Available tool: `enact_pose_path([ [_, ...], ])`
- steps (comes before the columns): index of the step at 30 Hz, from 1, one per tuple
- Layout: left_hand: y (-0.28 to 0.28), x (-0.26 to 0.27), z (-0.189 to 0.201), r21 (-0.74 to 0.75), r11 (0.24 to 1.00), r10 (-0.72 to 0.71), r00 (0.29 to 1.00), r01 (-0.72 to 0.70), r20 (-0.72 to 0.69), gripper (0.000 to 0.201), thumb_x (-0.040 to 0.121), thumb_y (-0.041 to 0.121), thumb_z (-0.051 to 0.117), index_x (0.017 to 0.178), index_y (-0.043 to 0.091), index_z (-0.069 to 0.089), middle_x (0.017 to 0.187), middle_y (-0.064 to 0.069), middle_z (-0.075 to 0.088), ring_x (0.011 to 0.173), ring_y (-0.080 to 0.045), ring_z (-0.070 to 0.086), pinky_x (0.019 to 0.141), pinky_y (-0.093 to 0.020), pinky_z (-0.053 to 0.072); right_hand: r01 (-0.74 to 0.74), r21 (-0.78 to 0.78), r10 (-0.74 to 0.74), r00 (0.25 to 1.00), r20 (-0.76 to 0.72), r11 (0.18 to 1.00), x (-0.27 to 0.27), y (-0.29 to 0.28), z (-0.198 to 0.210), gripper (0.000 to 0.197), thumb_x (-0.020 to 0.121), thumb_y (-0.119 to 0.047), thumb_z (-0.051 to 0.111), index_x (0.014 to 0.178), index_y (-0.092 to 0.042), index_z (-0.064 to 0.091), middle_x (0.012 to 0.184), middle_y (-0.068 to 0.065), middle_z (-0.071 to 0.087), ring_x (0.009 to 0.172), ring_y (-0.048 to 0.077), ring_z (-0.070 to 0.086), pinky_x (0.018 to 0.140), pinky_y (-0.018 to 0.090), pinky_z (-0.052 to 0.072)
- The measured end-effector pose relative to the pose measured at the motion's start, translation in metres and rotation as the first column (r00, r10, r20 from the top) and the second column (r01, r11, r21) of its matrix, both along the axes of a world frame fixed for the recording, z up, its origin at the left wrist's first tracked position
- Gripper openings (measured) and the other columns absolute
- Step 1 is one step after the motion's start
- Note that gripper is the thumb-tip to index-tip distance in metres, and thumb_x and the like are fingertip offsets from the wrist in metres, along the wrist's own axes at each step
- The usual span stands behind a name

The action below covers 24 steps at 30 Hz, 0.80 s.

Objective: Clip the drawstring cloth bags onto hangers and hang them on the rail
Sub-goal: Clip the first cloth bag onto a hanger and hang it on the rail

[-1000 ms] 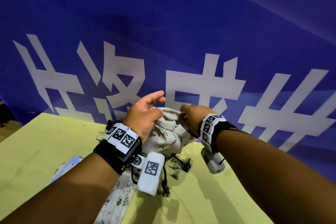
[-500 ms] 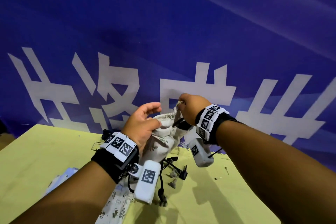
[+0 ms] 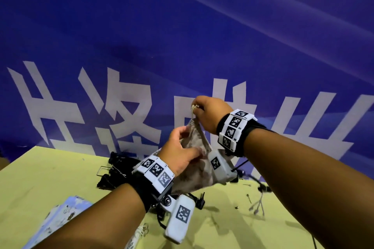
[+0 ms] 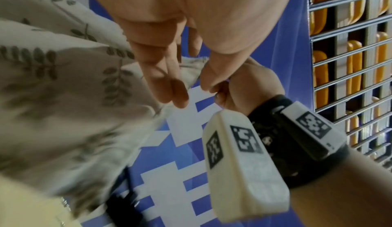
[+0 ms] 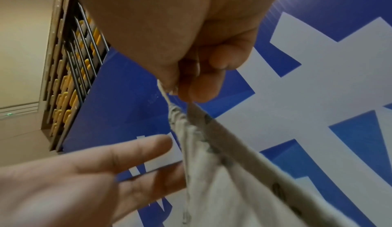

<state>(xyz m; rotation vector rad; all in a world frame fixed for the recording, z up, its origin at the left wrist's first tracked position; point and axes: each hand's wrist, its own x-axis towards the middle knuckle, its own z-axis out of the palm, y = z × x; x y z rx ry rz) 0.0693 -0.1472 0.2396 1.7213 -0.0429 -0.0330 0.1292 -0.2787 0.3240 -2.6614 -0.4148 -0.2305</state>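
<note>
A beige drawstring bag (image 3: 195,147) with a leaf print hangs above the table. My right hand (image 3: 199,108) pinches its drawstring (image 5: 165,96) and holds the bag up by its gathered mouth. My left hand (image 3: 183,145) lies against the bag's left side just below, with straight fingers (image 5: 137,148) that hold nothing. In the left wrist view the bag cloth (image 4: 63,79) spreads beside my left fingers (image 4: 169,83), with my right hand (image 4: 233,86) beyond. A pile of black clip hangers (image 3: 115,170) lies on the table behind my left wrist. No rail is in view.
The yellow-green table (image 3: 40,178) carries a light blue bag (image 3: 60,218) at front left and loose cords and small metal bits (image 3: 257,206) at right. A blue banner with white characters (image 3: 182,36) stands close behind the table.
My right hand has risen with the drawstring, lifting the bag and pulling its mouth narrow. My left hand has let go of the bag's rim and now lies along its side.
</note>
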Motion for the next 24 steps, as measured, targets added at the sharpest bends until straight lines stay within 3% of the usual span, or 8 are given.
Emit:
enact_pose_path([
  [4, 0.000, 0.013, 0.012, -0.074, 0.997, 0.031, 0.999, -0.029, 0.029, 0.054, 0.090, -0.005, 0.055, 0.131, 0.026, 0.040, 0.108, -0.005, 0.059, 0.072, -0.022, 0.069, 0.061, -0.034, 0.060, -0.043, 0.065, 0.044, 0.999, -0.012, 0.997, -0.004, -0.011, -0.001, 0.013, 0.098, -0.026, 0.046, 0.099, -0.026, 0.058, 0.091, 0.003, 0.068, 0.080, 0.025, 0.065, 0.075, 0.042, 0.057],
  [7, 0.006, 0.029, 0.019, 0.148, 0.983, 0.082, 0.985, -0.104, 0.151, 0.044, 0.092, 0.002, 0.050, 0.131, 0.022, 0.052, 0.084, 0.001, 0.063, 0.063, -0.015, 0.066, 0.062, -0.034, 0.060, -0.051, 0.158, 0.056, 0.998, -0.028, 0.986, -0.008, -0.014, 0.001, 0.013, 0.100, -0.028, 0.045, 0.096, -0.028, 0.057, 0.087, 0.002, 0.068, 0.071, 0.022, 0.068, 0.057, 0.029, 0.057],
  [9, 0.009, 0.037, 0.023, 0.300, 0.943, 0.089, 0.976, -0.147, 0.197, 0.034, 0.092, 0.013, 0.055, 0.122, 0.025, 0.063, 0.085, 0.004, 0.068, 0.064, -0.015, 0.063, 0.071, -0.036, 0.060, -0.062, 0.230, 0.073, 0.996, -0.042, 0.971, -0.011, -0.013, 0.004, 0.013, 0.100, -0.028, 0.046, 0.097, -0.026, 0.058, 0.087, 0.003, 0.068, 0.067, 0.020, 0.069, 0.043, 0.017, 0.046],
  [11, 0.009, 0.041, 0.027, 0.390, 0.911, 0.049, 0.973, -0.136, 0.223, 0.024, 0.091, 0.023, 0.059, 0.112, 0.027, 0.068, 0.093, 0.002, 0.073, 0.069, -0.017, 0.063, 0.077, -0.036, 0.059, -0.086, 0.259, 0.098, 0.995, -0.035, 0.962, -0.012, -0.011, 0.006, 0.013, 0.100, -0.028, 0.046, 0.097, -0.026, 0.058, 0.087, 0.004, 0.068, 0.067, 0.018, 0.070, 0.049, 0.019, 0.049],
  [14, 0.006, 0.043, 0.031, 0.429, 0.896, 0.003, 0.968, -0.115, 0.252, 0.016, 0.090, 0.030, 0.062, 0.102, 0.027, 0.072, 0.094, 0.006, 0.069, 0.075, -0.016, 0.067, 0.073, -0.033, 0.057, -0.092, 0.307, 0.108, 0.993, -0.035, 0.947, -0.011, -0.010, 0.007, 0.012, 0.099, -0.025, 0.047, 0.098, -0.023, 0.059, 0.084, 0.004, 0.069, 0.068, 0.018, 0.071, 0.066, 0.034, 0.059],
  [18, 0.004, 0.046, 0.033, 0.349, 0.933, -0.027, 0.952, -0.085, 0.306, 0.020, 0.088, 0.024, 0.066, 0.107, 0.027, 0.069, 0.113, 0.003, 0.056, 0.076, -0.011, 0.057, 0.075, -0.030, 0.050, -0.080, 0.353, 0.103, 0.994, -0.047, 0.932, -0.007, -0.013, 0.008, 0.012, 0.099, -0.025, 0.048, 0.096, -0.024, 0.060, 0.079, 0.002, 0.070, 0.064, 0.016, 0.071, 0.068, 0.038, 0.060],
  [20, 0.004, 0.043, 0.037, 0.282, 0.959, -0.076, 0.954, -0.009, 0.290, 0.020, 0.088, 0.023, 0.064, 0.103, 0.035, 0.071, 0.105, 0.007, 0.067, 0.075, -0.017, 0.064, 0.073, -0.032, 0.055, -0.064, 0.344, 0.083, 0.996, -0.041, 0.937, -0.006, -0.017, 0.010, 0.012, 0.099, -0.025, 0.048, 0.096, -0.025, 0.060, 0.078, 0.000, 0.070, 0.063, 0.014, 0.071, 0.065, 0.034, 0.059],
  [24, 0.000, 0.042, 0.036, 0.240, 0.969, -0.135, 0.950, 0.066, 0.282, 0.024, 0.093, 0.022, 0.059, 0.096, 0.042, 0.072, 0.075, 0.000, 0.071, 0.055, -0.008, 0.059, 0.056, -0.021, 0.051, -0.041, 0.306, 0.050, 0.998, -0.024, 0.951, -0.008, -0.024, 0.016, 0.013, 0.100, -0.027, 0.048, 0.096, -0.025, 0.060, 0.076, 0.001, 0.068, 0.054, 0.010, 0.066, 0.054, 0.023, 0.052],
])
